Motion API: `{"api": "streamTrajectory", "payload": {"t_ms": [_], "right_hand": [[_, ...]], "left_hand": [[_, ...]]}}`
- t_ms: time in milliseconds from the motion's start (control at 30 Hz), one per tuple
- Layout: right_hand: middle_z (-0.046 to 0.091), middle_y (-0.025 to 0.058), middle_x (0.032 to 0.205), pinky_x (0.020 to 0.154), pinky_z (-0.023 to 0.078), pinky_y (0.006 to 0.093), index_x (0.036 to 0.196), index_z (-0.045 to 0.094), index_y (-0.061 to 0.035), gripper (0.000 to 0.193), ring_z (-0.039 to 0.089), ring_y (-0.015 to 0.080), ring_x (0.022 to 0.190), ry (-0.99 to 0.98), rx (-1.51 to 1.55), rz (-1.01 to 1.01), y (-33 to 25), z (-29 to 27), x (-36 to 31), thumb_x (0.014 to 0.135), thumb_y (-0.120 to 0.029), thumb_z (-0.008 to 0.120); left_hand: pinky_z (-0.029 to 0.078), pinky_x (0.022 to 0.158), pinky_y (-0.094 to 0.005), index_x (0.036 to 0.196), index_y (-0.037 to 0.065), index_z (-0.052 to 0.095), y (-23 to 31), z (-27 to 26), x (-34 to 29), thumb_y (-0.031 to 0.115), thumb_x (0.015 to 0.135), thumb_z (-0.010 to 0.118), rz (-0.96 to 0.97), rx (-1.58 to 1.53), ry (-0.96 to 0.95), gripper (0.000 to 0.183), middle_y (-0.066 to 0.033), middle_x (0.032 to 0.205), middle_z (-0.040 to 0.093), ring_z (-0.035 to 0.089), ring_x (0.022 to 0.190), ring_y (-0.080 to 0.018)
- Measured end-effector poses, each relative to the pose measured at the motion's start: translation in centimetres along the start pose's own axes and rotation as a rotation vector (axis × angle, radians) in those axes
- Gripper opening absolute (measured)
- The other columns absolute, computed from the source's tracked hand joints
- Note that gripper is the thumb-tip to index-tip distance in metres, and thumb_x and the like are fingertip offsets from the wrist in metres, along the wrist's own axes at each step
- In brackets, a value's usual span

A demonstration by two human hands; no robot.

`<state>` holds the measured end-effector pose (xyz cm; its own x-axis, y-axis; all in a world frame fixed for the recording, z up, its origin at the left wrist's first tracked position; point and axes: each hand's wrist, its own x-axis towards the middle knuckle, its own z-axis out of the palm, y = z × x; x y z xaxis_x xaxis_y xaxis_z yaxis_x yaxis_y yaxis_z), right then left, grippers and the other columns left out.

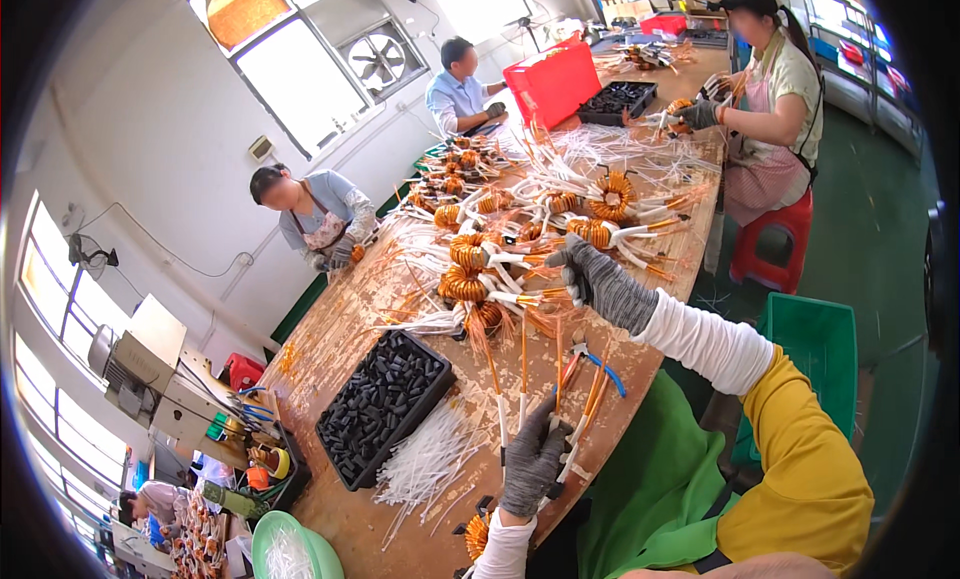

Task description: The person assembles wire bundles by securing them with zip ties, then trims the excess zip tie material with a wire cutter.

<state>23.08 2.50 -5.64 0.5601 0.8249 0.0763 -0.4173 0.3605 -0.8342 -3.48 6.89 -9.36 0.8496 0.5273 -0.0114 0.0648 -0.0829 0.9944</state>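
Observation:
My left hand (534,461), in a grey glove, is closed around the white-sleeved leads (503,419) of a copper-wound ring coil (477,535). That coil lies at the near table edge, partly hidden by my wrist. The leads fan upward, ending in bare copper strands. My right hand (608,281), also gloved, is raised beside the coil pile with its fingers curled together. What its fingertips hold, if anything, is too small to make out. Blue-handled pliers (604,371) lie between my hands. Nearest my right hand is a copper ring coil (590,232) with white-sleeved leads.
Left of my hands stand a black tray (385,409) of short black tubes and a heap of thin white tubes (430,459). A green basin (296,549) and a green crate (812,364) flank the table. Co-workers sit around it, near a red bin (553,82).

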Motion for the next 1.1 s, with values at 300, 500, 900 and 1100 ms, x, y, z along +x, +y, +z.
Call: {"api": "streamTrajectory", "payload": {"t_ms": [300, 500, 900, 1100], "right_hand": [[0.059, -0.0038, 0.065, 0.047, 0.049, 0.0207, 0.098, 0.061, -0.0045, 0.046, 0.055, 0.0066, 0.051, -0.037, 0.121, -0.082, 1.0, 0.1, 0.6, 0.093, -0.045, 0.039], [0.059, -0.0045, 0.065, 0.047, 0.050, 0.0207, 0.100, 0.060, -0.0044, 0.046, 0.056, 0.0064, 0.052, -0.026, 0.127, -0.074, 1.5, 0.5, 0.2, 0.093, -0.045, 0.040], [0.059, -0.0044, 0.073, 0.053, 0.048, 0.0194, 0.107, 0.058, -0.0030, 0.045, 0.055, 0.0050, 0.056, -0.016, 0.032, -0.177, 2.4, 1.6, -1.3, 0.094, -0.042, 0.041], [0.057, -0.0028, 0.081, 0.068, 0.048, 0.0226, 0.117, 0.054, -0.0036, 0.047, 0.053, 0.0064, 0.070, -0.116, 0.104, -0.103, 2.9, 2.4, -2.6, 0.091, -0.042, 0.048]], "left_hand": [[0.050, 0.067, -0.0228, 0.129, 0.005, 0.046, -0.2, 0.9, 1.2, -0.004, 0.087, 0.047, 0.164, 0.097, -0.067, 0.042, -0.0072, 0.093, 0.061, 0.060, 0.083, -0.0102], [0.050, 0.067, -0.0234, 0.129, 0.006, 0.046, 0.0, 1.0, 1.3, -0.005, 0.087, 0.047, 0.113, 0.093, -0.053, 0.043, -0.0085, 0.096, 0.061, 0.060, 0.085, -0.0112], [0.050, 0.068, -0.0234, 0.129, 0.007, 0.046, 0.0, 1.1, 1.1, -0.005, 0.087, 0.047, 0.116, 0.090, -0.032, 0.044, -0.0074, 0.099, 0.060, 0.060, 0.085, -0.0103], [0.050, 0.069, -0.0231, 0.129, 0.007, 0.046, 0.0, 1.1, 1.1, -0.006, 0.087, 0.046, 0.107, 0.068, -0.022, 0.044, -0.0073, 0.099, 0.060, 0.059, 0.083, -0.0100]]}}
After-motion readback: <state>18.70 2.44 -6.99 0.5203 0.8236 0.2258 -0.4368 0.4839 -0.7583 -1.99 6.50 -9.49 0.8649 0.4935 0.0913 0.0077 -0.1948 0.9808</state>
